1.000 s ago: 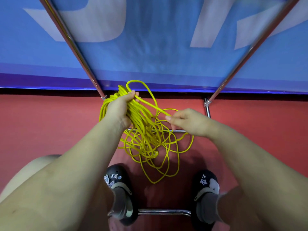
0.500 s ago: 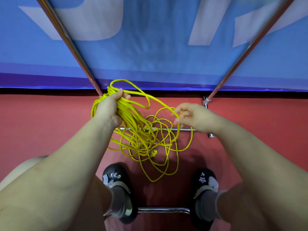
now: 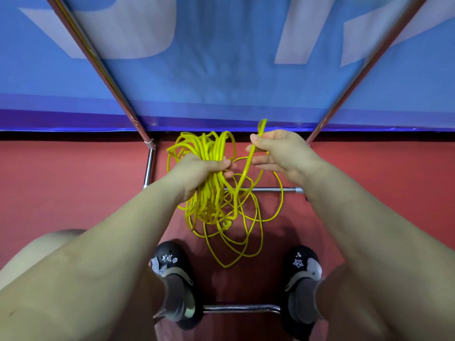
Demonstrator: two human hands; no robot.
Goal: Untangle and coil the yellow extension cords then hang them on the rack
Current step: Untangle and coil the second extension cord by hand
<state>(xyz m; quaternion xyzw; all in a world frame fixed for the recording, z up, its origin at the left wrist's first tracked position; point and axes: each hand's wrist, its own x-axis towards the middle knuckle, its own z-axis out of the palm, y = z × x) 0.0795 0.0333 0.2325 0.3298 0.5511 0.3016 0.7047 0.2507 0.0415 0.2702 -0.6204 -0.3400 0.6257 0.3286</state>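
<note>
Here left hand (image 3: pixel 197 173) grips the cord bundle (image 3: pixel 211 153); right hand (image 3: pixel 283 153) pinches 1 strand (image 3: pixel 248 161).

Red floor (image 3: pixel 61 183), blue banner (image 3: pixel 221 70)

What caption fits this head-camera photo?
Left hand grips bundled yellow cord; right hand pinches one loop above red floor.

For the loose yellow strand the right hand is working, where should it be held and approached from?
Best pinched where the right hand pinches it now: on the single strand just right of the bundle gripped by the left hand. Come from the right, since that stretch runs free of the tangle below.
</note>
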